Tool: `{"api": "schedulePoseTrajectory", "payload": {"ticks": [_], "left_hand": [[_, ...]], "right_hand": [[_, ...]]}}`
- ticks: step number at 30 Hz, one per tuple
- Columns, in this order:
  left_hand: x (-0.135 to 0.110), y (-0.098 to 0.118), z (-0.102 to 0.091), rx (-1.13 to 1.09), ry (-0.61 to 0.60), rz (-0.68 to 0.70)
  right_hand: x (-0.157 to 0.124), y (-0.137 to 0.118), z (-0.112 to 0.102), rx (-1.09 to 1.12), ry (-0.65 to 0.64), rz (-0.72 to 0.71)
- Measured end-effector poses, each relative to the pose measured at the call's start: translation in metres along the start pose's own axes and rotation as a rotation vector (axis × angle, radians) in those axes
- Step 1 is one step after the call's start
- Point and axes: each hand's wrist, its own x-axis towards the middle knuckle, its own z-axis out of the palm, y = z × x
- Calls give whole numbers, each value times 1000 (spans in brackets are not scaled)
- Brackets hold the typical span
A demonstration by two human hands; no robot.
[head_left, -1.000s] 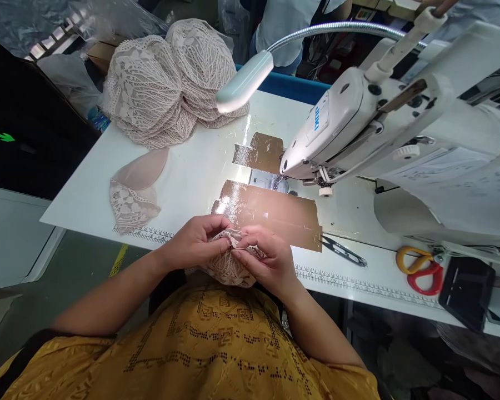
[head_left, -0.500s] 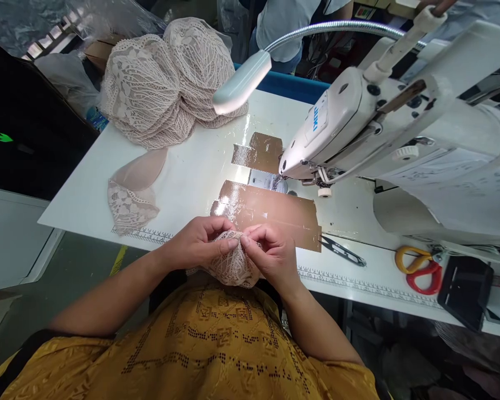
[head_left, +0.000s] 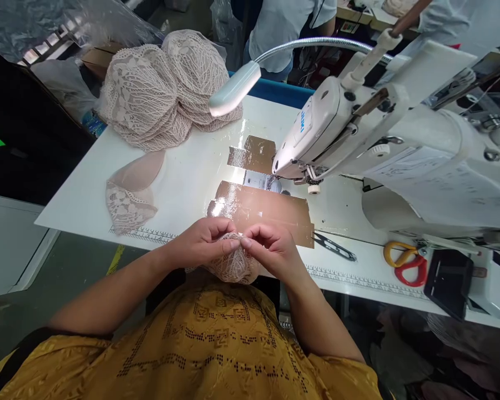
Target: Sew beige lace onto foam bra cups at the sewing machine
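A beige lace bra cup (head_left: 234, 265) is pinched along its upper edge between both my hands, at the front edge of the table. My left hand (head_left: 208, 240) grips the edge with thumb and fingers from the left. From the right, my right hand (head_left: 274, 249) pinches the same edge, its fingertips close to the left thumb. The fingers hide part of that edge. Just beyond my hands lies a brown taped cardboard guide (head_left: 266, 210), in front of the needle area of a white sewing machine (head_left: 312, 133).
Stacked lace cups (head_left: 144, 97) stand at the back left, with a single cup (head_left: 133, 191) nearer. Thread snips (head_left: 334, 246), red-and-yellow scissors (head_left: 406, 264) and a black device (head_left: 449, 283) lie at right. A lamp (head_left: 235, 89) overhangs the table (head_left: 183, 178). Another person (head_left: 275, 33) is behind.
The view has shifted slightly, so the machine and table items appear a little further left. Both hands keep their pinch on the bra cup, with only small finger movement.
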Motion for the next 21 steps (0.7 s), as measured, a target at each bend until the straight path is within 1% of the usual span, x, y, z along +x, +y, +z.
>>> {"api": "schedulePoseTrajectory", "payload": {"ticks": [3, 5, 8, 12, 14, 15, 17, 18, 20, 21], "left_hand": [[2, 2, 0, -157, -89, -23], [3, 3, 2, -218, -91, -27], [8, -1, 10, -304, -28, -54], [17, -7, 20, -500, 82, -187], [19, -4, 13, -564, 150, -226], [19, 0, 6, -562, 202, -214], [17, 11, -16, -464, 352, -123], [17, 19, -28, -357, 453, -49], [20, 33, -48, -19, 656, 116], [25, 37, -53, 196, 715, 187]], "right_hand": [[-3, -1, -2, 113, -15, 62], [-3, -1, -4, 184, -15, 99], [-1, 2, -5, 264, -1, 126], [4, 9, -6, 258, 36, 143], [6, 12, -12, 215, 64, 148], [5, 13, -18, 192, 90, 142], [2, 14, -33, 139, 159, 124], [-1, 14, -41, 109, 203, 117], [-7, 12, -58, 34, 284, 115], [-9, 11, -65, -12, 310, 112]]}}
